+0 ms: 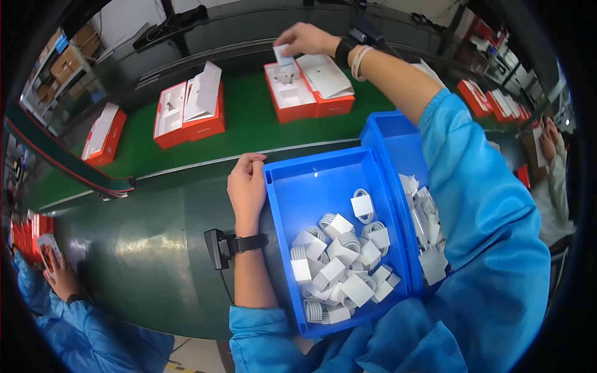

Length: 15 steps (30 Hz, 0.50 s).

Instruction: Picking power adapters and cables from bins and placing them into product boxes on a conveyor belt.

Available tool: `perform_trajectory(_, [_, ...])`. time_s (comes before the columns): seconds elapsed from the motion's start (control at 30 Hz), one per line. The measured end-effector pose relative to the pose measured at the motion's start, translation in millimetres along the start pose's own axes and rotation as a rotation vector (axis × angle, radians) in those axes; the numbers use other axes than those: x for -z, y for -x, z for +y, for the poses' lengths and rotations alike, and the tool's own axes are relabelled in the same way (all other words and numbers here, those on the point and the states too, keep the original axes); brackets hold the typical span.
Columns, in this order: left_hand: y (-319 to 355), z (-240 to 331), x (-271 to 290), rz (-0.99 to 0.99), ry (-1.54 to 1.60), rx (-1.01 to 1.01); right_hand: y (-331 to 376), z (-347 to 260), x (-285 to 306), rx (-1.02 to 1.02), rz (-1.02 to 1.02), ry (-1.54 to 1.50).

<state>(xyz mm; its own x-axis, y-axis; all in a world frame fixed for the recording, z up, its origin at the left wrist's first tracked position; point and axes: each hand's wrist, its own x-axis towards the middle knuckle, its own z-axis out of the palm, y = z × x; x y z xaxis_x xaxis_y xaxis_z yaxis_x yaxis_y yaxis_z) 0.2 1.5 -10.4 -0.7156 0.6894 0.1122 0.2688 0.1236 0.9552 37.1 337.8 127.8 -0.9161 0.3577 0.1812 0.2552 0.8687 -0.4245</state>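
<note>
Out over the green belt, my right hand point(300, 40) pinches a small flat white piece point(283, 55) just above an open red-and-white box point(294, 110). The box's white lid flap point(323, 76) leans to the right, and a few small items show in its compartments. My left hand point(247, 184) is at the far left corner of a blue bin point(323, 163), its fingers curled against the rim. Coiled white cables point(346, 247) with white paper bands lie heaped in the near half of that bin.
A second blue bin point(388, 133) with white pieces point(425, 214) adjoins on the right. Open red boxes point(189, 127) stand along the green belt point(140, 133). A dark metal frame bar point(62, 152) crosses at left. Co-workers' hands point(60, 280) show at both sides.
</note>
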Motion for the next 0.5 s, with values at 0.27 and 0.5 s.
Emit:
perform_trajectory(0.27, [-5,5,3,0.005,-0.067,0.016,3,24,-23,-0.168,-0.034,-0.175])
perform_trajectory(0.5, [0,3,6,-0.014,-0.015,0.048,19,41,-45,-0.113,-0.024,-0.024])
